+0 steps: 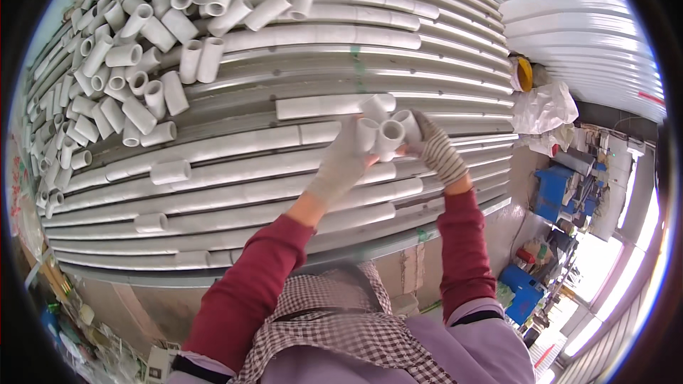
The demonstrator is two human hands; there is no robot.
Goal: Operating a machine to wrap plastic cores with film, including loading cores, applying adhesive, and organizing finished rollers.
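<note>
My left hand (337,166), in a pale work glove with bare fingertips, is closed around the left side of a small cluster of short white tubes (389,144). From the other side my right hand (442,156), in a glove with dark stripes, grips the same cluster. The tubes are hollow and thick-walled, and some of their open ends face me. Just behind the hands, a row of white tubes (313,106) lies in a groove of the ridged metal rack (284,67). More end-to-end rows (249,169) fill the grooves nearer to me.
A heap of loose white tubes (121,55) covers the rack's left part. Single tubes (171,172) lie across the near rows. At the right stand a yellow container (524,74), a white plastic bag (546,110) and blue bins (523,291). The rack's near edge (455,222) runs before my apron.
</note>
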